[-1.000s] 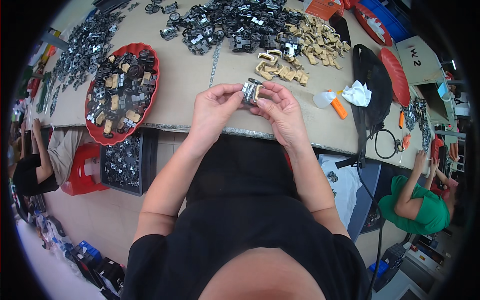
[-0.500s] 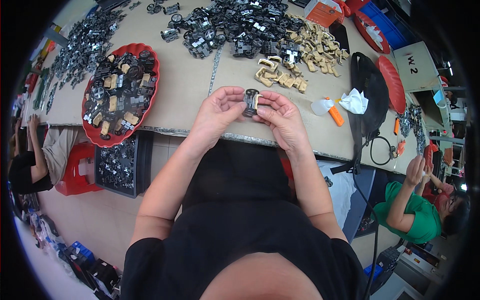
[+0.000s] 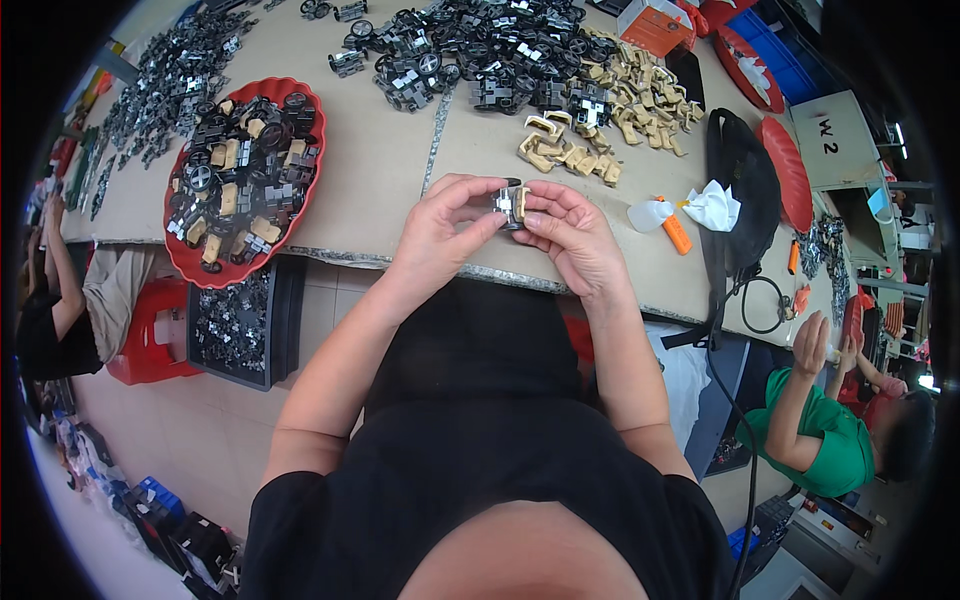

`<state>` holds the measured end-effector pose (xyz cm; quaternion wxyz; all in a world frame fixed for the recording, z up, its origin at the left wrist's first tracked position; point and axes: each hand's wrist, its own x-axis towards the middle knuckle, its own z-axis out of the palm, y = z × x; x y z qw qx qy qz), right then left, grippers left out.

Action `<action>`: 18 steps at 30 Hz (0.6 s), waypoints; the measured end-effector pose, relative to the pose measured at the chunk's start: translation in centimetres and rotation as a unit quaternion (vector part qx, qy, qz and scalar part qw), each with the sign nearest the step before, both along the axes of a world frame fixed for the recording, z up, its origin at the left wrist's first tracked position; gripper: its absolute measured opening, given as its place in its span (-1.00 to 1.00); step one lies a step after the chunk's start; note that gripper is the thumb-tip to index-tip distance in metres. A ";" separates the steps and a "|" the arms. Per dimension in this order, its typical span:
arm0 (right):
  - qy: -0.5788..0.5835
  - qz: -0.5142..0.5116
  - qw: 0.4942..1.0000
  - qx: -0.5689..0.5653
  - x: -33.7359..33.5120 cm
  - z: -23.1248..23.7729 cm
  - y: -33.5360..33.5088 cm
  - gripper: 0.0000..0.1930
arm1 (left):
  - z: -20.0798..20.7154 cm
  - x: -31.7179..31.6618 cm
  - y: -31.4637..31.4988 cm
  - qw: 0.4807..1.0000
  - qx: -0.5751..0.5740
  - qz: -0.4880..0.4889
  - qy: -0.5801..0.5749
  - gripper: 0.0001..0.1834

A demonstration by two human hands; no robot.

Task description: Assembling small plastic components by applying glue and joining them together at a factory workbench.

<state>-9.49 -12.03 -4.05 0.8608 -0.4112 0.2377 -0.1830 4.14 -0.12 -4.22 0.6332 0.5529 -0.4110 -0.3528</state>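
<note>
Near the table's front edge, a small black-and-silver wheeled toy chassis (image 3: 503, 203) is held between my two hands. My left hand (image 3: 445, 228) pinches its left side with thumb and fingers. A small tan plastic part (image 3: 520, 205) sits against its right side, gripped by the closed fingertips of my right hand (image 3: 575, 235). The fingers partly cover both pieces, so how they join is hidden. Beyond my hands lie loose tan parts (image 3: 570, 158) and a big heap of similar chassis (image 3: 500, 55).
A red scalloped tray (image 3: 318, 165) at left holds chassis with tan parts. Small dark parts (image 3: 180, 85) pile farther left. At right are a white bottle (image 3: 650, 214), an orange tube (image 3: 676, 235), crumpled tissue (image 3: 713, 206) and a black bag (image 3: 740, 180). A person in green (image 3: 825, 440) sits right.
The chassis has turned in my hands, now showing a silver face beside the tan part. The view has shifted slightly. The person in green has moved a raised hand.
</note>
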 end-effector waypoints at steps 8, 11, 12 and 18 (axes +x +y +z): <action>0.011 0.017 1.000 0.015 0.2 0.3 -0.5 -0.63 | 0.2 -0.1 0.0 0.999 -0.008 0.002 -0.041 -0.67; 0.017 0.018 1.000 0.015 0.3 0.4 -0.5 -0.64 | 0.3 -0.2 0.1 1.000 -0.009 0.008 -0.027 -0.68; 0.020 0.019 1.000 0.015 0.3 0.4 -0.5 -0.65 | 0.2 -0.2 0.0 0.999 -0.013 0.010 -0.031 -0.68; 0.049 0.024 0.998 -0.010 0.5 0.2 -0.8 -0.70 | 0.4 -0.3 0.1 0.999 -0.012 0.007 -0.047 -0.67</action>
